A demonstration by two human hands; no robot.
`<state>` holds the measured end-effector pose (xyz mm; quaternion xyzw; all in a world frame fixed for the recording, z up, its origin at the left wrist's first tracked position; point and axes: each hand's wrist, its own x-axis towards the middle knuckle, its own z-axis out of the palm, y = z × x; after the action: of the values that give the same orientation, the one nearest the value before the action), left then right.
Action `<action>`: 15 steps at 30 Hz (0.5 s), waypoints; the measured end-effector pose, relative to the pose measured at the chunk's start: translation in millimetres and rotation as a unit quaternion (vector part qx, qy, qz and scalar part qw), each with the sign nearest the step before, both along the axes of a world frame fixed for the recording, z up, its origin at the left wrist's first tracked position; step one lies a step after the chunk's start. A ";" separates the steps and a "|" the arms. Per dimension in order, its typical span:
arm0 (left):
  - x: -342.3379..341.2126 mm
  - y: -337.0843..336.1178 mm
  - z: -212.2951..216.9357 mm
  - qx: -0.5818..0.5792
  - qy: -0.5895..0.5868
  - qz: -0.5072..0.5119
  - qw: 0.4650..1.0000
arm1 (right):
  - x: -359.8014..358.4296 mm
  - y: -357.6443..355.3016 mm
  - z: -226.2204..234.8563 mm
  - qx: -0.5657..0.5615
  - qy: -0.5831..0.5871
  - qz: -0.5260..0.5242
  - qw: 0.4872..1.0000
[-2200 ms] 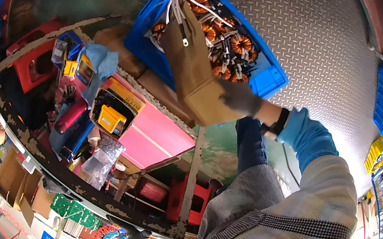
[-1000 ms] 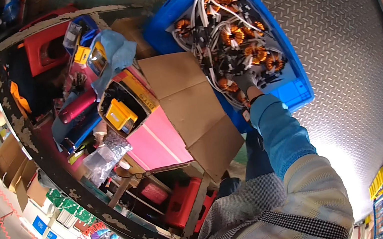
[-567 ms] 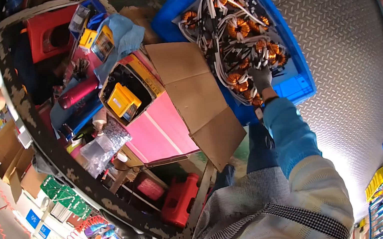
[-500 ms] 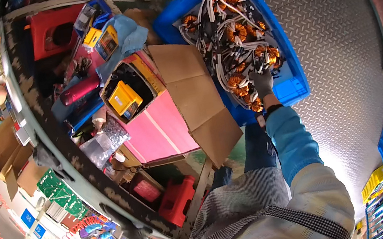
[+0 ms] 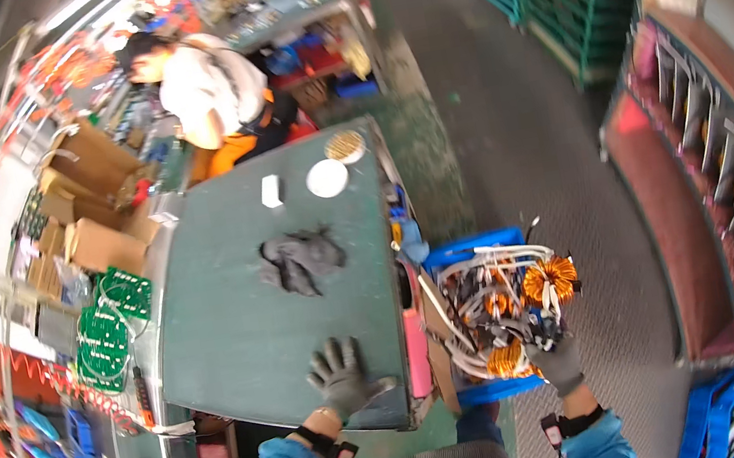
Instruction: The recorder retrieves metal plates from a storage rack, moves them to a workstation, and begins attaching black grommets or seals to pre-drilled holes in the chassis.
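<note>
My left hand (image 5: 344,380), in a grey glove, lies flat with spread fingers on the green tabletop (image 5: 230,339), near its front edge. My right hand (image 5: 559,364), gloved too, is closed around the dark-tipped leads of a bundle of copper-wound toroidal coils (image 5: 550,280). The bundle rises above the blue bin (image 5: 501,391), white and black leads looping out of it. Other orange coils (image 5: 506,361) show just left of that hand; whether they are held or lie in the bin I cannot tell. Dark gloves or cloths (image 5: 302,257) lie crumpled mid-table.
A white round lid (image 5: 327,178), a dish of small brass-coloured parts (image 5: 344,145) and a small white box (image 5: 271,191) stand on the table's far side. Green circuit boards (image 5: 103,346) lie left. Beyond sits a person (image 5: 213,90). A cart (image 5: 676,216) stands right.
My view has swung up from the bin to the table. My right hand has lifted coils out of the bin; my left hand now rests on the tabletop, spread out.
</note>
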<state>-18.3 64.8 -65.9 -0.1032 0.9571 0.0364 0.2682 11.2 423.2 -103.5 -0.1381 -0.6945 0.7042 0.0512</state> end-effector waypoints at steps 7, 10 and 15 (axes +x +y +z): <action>3.3 -70.6 -57.2 0.517 0.093 0.090 0.846 | 2.7 -66.5 186.4 0.225 0.200 0.235 0.924; 38.3 -86.2 20.5 0.699 0.118 0.199 0.677 | -15.9 -114.4 211.4 0.212 0.223 0.318 0.897; 110.6 -159.4 5.9 0.814 0.076 0.284 0.501 | -61.9 -233.6 210.0 0.229 0.126 0.421 0.868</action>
<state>92.4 -94.6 -60.0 -0.1020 0.4412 0.8812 0.1355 -50.6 189.5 106.5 0.2728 -0.8164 0.4913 -0.1332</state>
